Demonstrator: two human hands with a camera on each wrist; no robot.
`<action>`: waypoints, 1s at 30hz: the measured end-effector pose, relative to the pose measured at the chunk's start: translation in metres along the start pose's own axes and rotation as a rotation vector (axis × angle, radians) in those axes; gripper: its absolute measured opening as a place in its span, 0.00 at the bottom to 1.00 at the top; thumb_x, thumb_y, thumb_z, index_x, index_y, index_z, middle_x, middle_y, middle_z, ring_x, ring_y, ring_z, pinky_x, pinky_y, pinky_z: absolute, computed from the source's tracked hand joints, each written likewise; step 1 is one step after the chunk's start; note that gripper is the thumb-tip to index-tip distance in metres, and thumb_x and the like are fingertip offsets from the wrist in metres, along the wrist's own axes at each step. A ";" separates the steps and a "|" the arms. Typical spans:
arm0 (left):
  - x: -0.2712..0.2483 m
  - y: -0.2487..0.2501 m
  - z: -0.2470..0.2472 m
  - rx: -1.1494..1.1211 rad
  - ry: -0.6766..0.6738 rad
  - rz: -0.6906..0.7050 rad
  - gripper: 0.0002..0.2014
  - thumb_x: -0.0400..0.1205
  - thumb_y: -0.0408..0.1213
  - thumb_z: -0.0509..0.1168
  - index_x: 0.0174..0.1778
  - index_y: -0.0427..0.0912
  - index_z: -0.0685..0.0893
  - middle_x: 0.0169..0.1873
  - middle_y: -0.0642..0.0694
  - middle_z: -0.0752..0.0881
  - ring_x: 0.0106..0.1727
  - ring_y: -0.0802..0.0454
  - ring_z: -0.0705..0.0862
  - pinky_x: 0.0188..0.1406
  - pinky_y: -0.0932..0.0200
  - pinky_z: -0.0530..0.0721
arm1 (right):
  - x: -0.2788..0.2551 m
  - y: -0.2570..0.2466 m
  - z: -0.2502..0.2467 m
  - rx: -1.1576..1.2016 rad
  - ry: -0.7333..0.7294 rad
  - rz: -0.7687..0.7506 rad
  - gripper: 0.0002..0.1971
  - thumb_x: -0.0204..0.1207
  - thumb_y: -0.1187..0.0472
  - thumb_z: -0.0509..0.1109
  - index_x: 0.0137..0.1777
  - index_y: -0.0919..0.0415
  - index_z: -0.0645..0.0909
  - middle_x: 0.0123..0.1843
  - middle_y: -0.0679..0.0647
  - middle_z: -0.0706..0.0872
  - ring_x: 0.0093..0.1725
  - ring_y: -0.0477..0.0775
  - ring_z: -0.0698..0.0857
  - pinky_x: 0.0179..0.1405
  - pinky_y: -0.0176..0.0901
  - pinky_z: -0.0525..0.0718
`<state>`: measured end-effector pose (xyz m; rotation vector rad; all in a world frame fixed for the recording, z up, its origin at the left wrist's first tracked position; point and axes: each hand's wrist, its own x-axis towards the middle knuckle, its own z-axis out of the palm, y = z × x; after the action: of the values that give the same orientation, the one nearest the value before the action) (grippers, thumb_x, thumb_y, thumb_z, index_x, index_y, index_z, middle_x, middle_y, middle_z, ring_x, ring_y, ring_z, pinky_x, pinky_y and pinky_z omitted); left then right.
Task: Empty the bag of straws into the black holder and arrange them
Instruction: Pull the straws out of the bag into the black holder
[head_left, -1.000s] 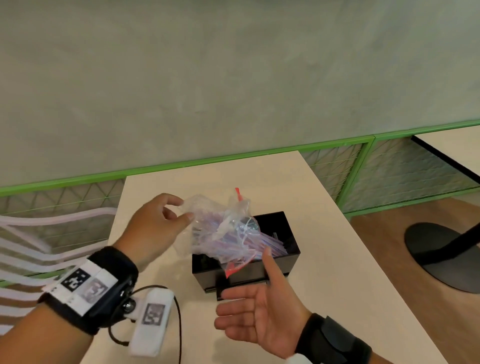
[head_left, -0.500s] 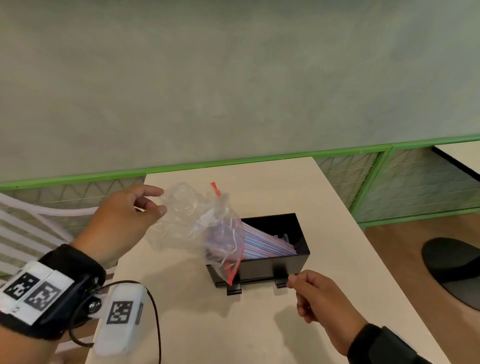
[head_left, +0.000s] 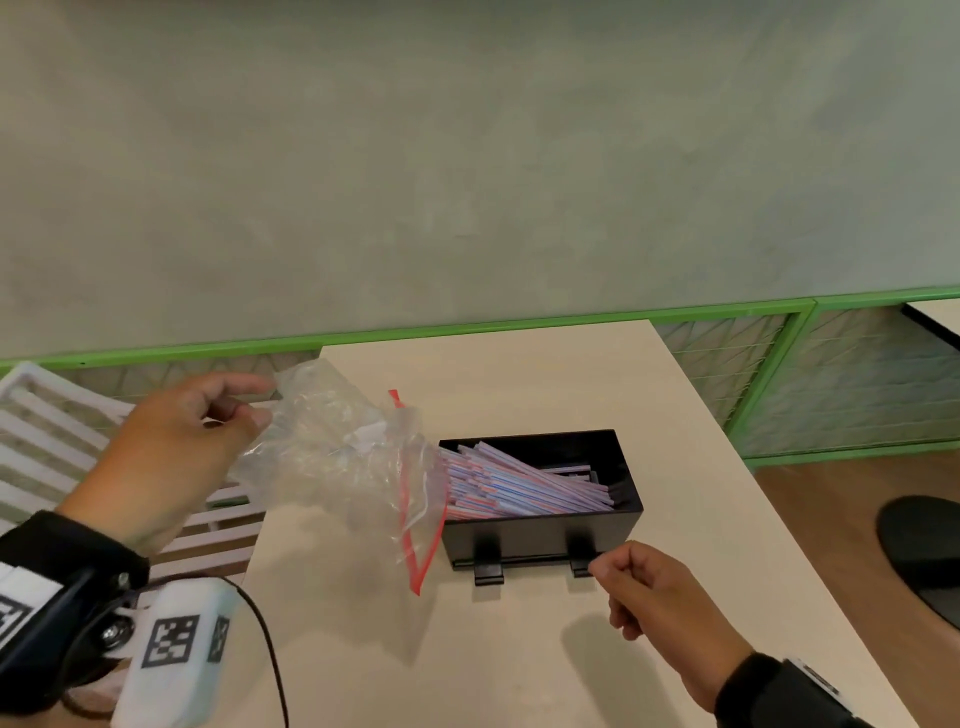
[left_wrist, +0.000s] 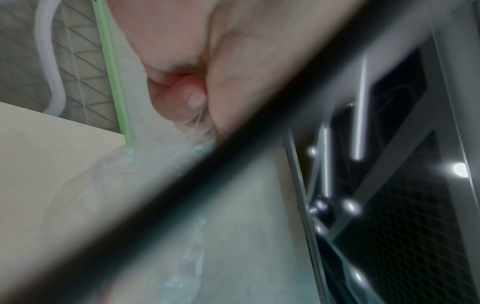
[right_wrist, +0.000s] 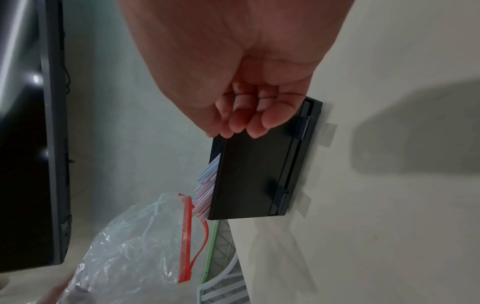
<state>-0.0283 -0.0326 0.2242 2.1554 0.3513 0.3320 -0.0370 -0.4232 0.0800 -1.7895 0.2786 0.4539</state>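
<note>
A clear plastic bag (head_left: 332, 457) with a red zip strip hangs tilted, its open mouth at the left end of the black holder (head_left: 540, 535). My left hand (head_left: 260, 402) pinches the bag's bottom corner, up and to the left; the left wrist view shows thumb and finger (left_wrist: 192, 98) squeezing the thin film. Striped straws (head_left: 519, 486) lie slanted in the holder, their left ends still inside the bag's mouth. My right hand (head_left: 613, 566) is a curled fist holding nothing, just in front of the holder's right front clip. From the right wrist I see my right hand (right_wrist: 246, 125), the holder (right_wrist: 254, 174), the straws (right_wrist: 207, 181) and the bag (right_wrist: 135, 246).
The holder stands on a pale table (head_left: 519, 654) whose left edge runs under the bag. A white slatted chair (head_left: 47, 447) is at the left, a green railing (head_left: 727, 312) is behind, and a black round table base (head_left: 924, 551) is on the floor at the right.
My left hand pulled the bag up and left, and the straws slid out into the holder. My right hand went from an open palm to a fist by the holder's front.
</note>
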 end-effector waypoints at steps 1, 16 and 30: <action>-0.003 -0.001 -0.001 -0.011 0.007 -0.010 0.13 0.85 0.35 0.69 0.57 0.61 0.87 0.44 0.45 0.84 0.39 0.50 0.80 0.40 0.51 0.78 | 0.001 0.000 0.001 -0.006 -0.001 -0.004 0.07 0.84 0.62 0.73 0.48 0.67 0.87 0.29 0.55 0.84 0.27 0.48 0.83 0.29 0.39 0.82; -0.048 -0.121 -0.067 -0.519 0.204 -0.479 0.15 0.90 0.36 0.58 0.57 0.63 0.83 0.51 0.57 0.88 0.38 0.64 0.90 0.27 0.67 0.90 | 0.008 0.001 0.001 -0.121 -0.009 -0.124 0.05 0.83 0.68 0.73 0.47 0.61 0.90 0.27 0.51 0.83 0.28 0.46 0.85 0.31 0.40 0.83; -0.119 -0.131 0.079 0.420 -0.435 -0.597 0.12 0.80 0.54 0.71 0.46 0.51 0.81 0.41 0.62 0.76 0.47 0.66 0.77 0.42 0.71 0.66 | -0.012 -0.020 0.008 -0.364 -0.146 -0.322 0.13 0.68 0.37 0.81 0.50 0.37 0.90 0.38 0.57 0.88 0.37 0.57 0.87 0.43 0.46 0.87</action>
<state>-0.1263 -0.0623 0.0595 2.3154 0.8338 -0.5860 -0.0409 -0.4105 0.1008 -2.0953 -0.2073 0.4186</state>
